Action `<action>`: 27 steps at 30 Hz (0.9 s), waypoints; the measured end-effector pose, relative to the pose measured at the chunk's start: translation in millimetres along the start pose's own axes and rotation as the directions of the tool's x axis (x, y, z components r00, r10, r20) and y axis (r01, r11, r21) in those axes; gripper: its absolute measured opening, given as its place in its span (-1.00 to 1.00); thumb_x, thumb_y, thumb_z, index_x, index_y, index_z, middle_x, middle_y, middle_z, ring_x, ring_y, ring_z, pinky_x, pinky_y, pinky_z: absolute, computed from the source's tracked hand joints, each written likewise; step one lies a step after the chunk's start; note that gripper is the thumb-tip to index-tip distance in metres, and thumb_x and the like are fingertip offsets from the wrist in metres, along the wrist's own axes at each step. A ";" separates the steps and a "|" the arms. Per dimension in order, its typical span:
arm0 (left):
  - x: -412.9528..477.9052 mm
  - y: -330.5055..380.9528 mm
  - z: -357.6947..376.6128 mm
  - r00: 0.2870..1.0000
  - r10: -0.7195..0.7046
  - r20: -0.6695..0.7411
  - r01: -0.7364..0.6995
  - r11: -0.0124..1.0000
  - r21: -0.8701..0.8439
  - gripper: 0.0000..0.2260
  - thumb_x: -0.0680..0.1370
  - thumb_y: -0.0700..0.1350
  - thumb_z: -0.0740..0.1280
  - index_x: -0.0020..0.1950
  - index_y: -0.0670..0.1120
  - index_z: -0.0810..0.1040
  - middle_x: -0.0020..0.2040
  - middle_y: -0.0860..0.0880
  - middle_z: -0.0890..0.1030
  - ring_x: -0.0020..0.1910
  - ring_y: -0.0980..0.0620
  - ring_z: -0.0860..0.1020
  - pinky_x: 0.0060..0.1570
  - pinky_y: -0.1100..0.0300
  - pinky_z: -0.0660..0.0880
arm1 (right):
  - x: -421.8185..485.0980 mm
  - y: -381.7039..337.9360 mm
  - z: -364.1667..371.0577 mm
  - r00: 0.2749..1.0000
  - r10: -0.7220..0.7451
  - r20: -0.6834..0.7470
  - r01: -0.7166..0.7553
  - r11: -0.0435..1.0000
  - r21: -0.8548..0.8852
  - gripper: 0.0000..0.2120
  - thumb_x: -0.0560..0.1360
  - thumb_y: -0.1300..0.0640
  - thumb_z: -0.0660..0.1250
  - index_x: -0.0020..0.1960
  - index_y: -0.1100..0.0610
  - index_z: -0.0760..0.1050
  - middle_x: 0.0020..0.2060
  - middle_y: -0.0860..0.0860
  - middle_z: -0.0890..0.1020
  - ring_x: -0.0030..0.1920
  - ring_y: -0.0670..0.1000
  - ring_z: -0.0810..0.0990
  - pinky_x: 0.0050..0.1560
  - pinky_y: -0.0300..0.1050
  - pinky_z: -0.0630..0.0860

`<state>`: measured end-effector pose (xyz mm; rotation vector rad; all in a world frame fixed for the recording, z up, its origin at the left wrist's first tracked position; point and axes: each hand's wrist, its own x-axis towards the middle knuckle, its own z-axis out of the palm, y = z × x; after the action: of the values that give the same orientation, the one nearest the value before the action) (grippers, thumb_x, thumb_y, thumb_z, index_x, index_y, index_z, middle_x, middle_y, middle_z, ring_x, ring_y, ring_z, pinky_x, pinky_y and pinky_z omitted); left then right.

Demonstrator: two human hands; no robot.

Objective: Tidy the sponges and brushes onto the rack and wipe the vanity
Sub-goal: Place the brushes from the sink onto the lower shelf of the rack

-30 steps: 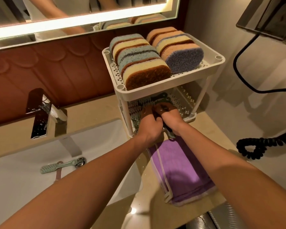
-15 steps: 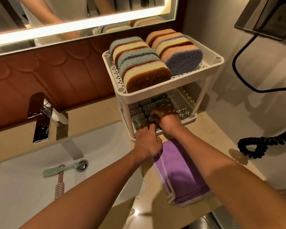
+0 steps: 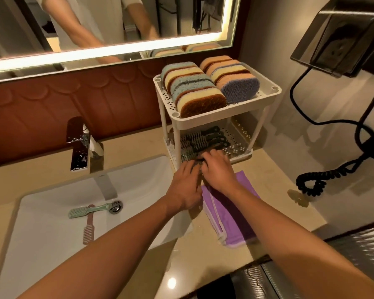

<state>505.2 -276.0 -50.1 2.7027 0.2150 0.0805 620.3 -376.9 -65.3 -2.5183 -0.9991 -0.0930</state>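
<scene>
Under right hand (image 3: 219,172), nearest brush (image 3: 190,159) mostly hidden

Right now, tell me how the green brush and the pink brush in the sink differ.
Colour: the green brush is mint; the pink brush is dusty pink. Pose: the green brush lies crosswise, handle tip at the drain; the pink brush points toward the camera, bristle head nearest. Both lie in the sink, crossing near the pink brush's handle end.
</scene>
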 end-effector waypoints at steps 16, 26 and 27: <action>-118.1 -60.1 -25.8 0.980 -0.198 -0.021 0.198 0.980 0.019 -0.48 0.62 -0.07 0.23 0.58 -0.07 0.23 0.62 -0.11 0.17 0.59 -0.11 0.11 0.52 0.00 0.11 | -70.0 -98.7 3.9 0.977 -0.149 0.153 0.132 0.984 0.117 -0.73 0.64 0.12 0.24 0.29 0.05 0.57 0.23 0.03 0.59 0.29 0.07 0.49 0.33 0.04 0.42; -177.6 -124.7 -31.8 0.934 -0.349 -0.078 0.350 0.937 0.001 -0.51 0.63 -0.08 0.23 0.56 -0.08 0.26 0.59 -0.09 0.25 0.56 -0.10 0.19 0.52 -0.02 0.13 | -91.1 -165.1 50.8 0.932 -0.254 0.259 0.225 0.965 0.137 -0.71 0.66 0.09 0.20 0.34 0.02 0.53 0.26 0.02 0.57 0.25 0.07 0.49 0.29 0.01 0.38; -181.5 -130.6 -32.0 0.929 -0.362 -0.078 0.363 0.932 -0.005 -0.52 0.63 -0.08 0.23 0.56 -0.08 0.27 0.58 -0.09 0.26 0.55 -0.10 0.20 0.52 -0.02 0.13 | -90.9 -171.1 54.7 0.928 -0.266 0.262 0.235 0.962 0.142 -0.71 0.66 0.09 0.19 0.34 0.02 0.53 0.26 0.03 0.57 0.25 0.07 0.50 0.28 0.01 0.38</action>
<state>305.2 -175.2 -80.1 2.6226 0.7357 0.0744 433.8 -301.4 -72.1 -2.3343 -1.3969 0.2435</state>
